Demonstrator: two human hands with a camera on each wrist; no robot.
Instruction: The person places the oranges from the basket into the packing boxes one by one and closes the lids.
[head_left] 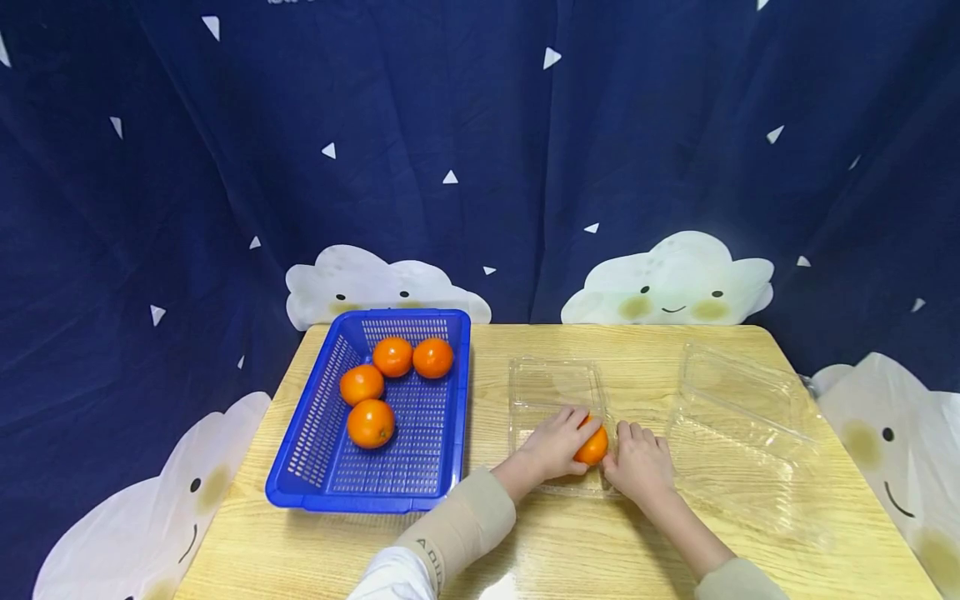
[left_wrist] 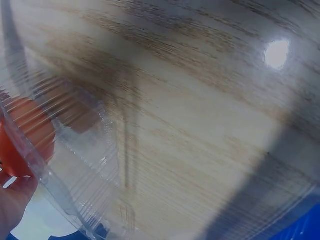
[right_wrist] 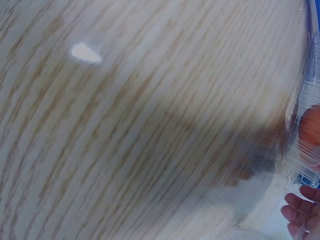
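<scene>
A clear plastic clamshell container (head_left: 555, 385) lies opened out on the wooden table. My left hand (head_left: 553, 443) reaches over its near half, fingers curled round an orange (head_left: 592, 447) inside it. Through the ribbed plastic wall, the left wrist view shows this orange (left_wrist: 30, 135) with fingertips (left_wrist: 20, 192) against it. By the container's right edge is my right hand (head_left: 642, 463), its thumb at the rim and its fingers loosely bent. In the right wrist view those fingers (right_wrist: 300, 210) appear beside the plastic, holding nothing visible.
To the left stands a blue plastic basket (head_left: 462, 417) with several oranges (head_left: 371, 423) in it. Another clear plastic container (head_left: 750, 433) lies opened out on the right of the table (head_left: 570, 542). A dark blue curtain (head_left: 480, 150) with clouds hangs behind.
</scene>
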